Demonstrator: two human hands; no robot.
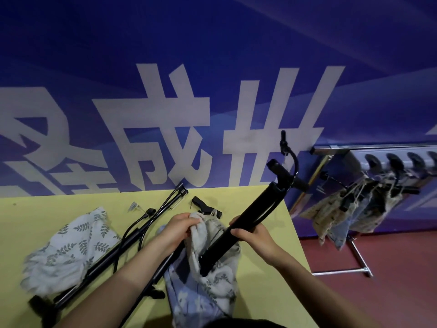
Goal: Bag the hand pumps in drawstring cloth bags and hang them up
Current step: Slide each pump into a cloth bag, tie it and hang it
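My right hand (251, 233) grips the barrel of a black hand pump (250, 211), tilted with its handle up to the right and its lower end inside the mouth of a leaf-print drawstring cloth bag (212, 266). My left hand (181, 229) pinches the bag's rim and holds it up. Other black pumps (132, 237) lie on the yellow table (272, 292) to the left, beside another leaf-print bag (71, 247). A blue-patterned bag (189, 301) lies under the held one.
To the right of the table stands a metal rack (354, 147) with several bagged pumps (350, 209) hanging from its hooks over a red floor. A blue wall banner with large white characters (165, 129) runs behind the table.
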